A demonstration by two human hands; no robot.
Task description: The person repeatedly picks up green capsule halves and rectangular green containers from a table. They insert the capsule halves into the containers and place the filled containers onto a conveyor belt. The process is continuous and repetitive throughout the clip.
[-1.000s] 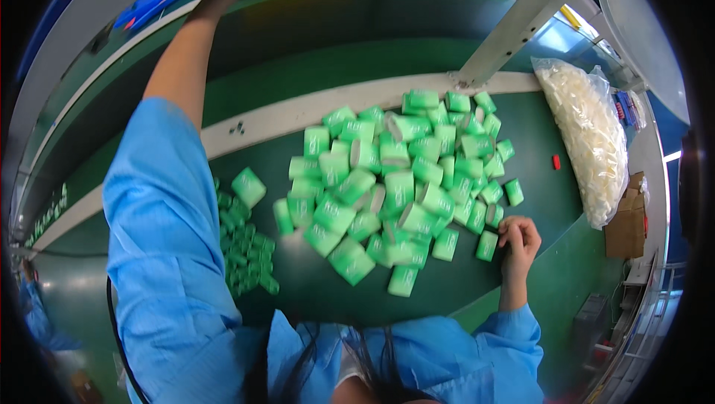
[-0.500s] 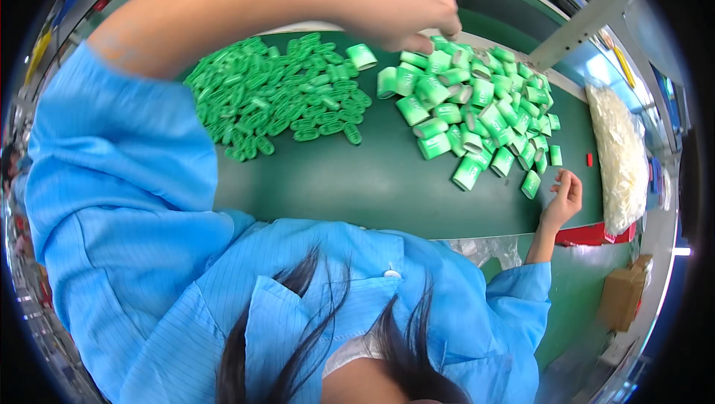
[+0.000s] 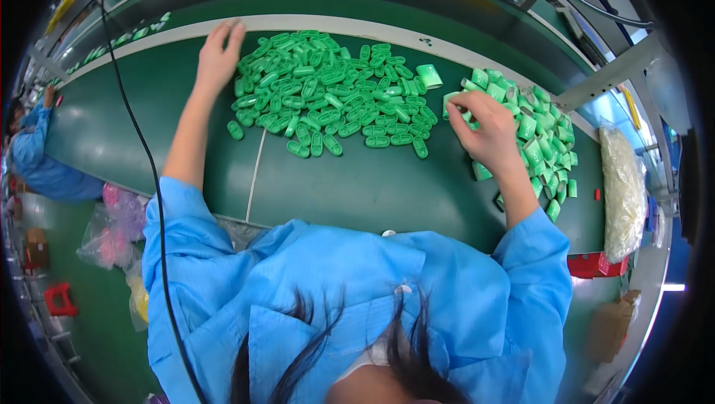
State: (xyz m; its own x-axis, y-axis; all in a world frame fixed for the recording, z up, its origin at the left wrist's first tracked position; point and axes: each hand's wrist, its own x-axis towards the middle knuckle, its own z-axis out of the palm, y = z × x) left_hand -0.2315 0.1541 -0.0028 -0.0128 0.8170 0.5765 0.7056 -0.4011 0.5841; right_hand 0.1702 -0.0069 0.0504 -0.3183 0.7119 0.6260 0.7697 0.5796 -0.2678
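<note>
Lying on the tabletop [image 3: 328, 188], green sleeves [image 3: 533, 152] are sitting right of the green ovals [image 3: 309, 84]. At their left edge the right hand [image 3: 485, 127] is hanging curled, grasp unclear, seemingly picking, calling for a light pinch; the left hand [image 3: 219, 58] is resting loose, apparently empty.

the oval pieces [image 3: 320, 99] are bright green; the flattened sleeves [image 3: 530, 152] shade from green to paler green, with white print. dark green tabletop [image 3: 342, 195], off-white rail [image 3: 357, 28], light blue jacket [image 3: 357, 262], cream bag [image 3: 622, 188], black cable [image 3: 134, 112], red scrap [image 3: 597, 195].
</note>
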